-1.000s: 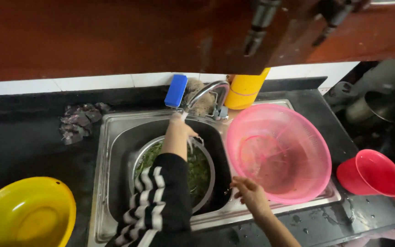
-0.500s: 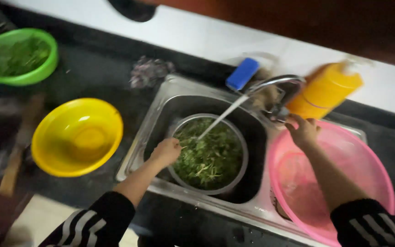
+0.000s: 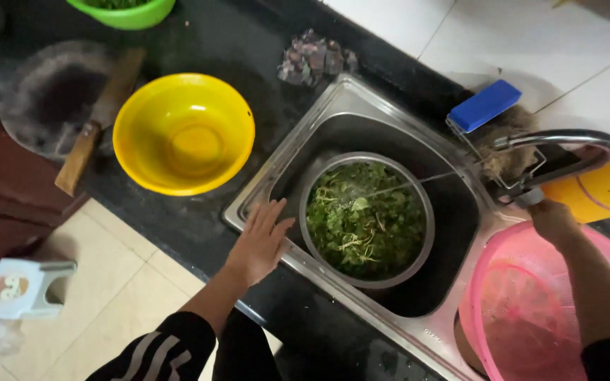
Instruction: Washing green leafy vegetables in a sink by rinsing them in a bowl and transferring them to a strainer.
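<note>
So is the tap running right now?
On. A thin stream of water runs from the tap into the metal pot of greens in the sink, and the right hand is at its base.

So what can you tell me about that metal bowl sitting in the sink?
The metal bowl is round, shiny and steel-looking, and it stands upright in the basin of the sink. It is filled almost to the rim with chopped green leaves and pale stems. A thin stream of water from the tap falls into the greens. The left hand lies flat on the sink's edge just beside the bowl, apparently not touching it. A pink basin sits to its right.
</note>
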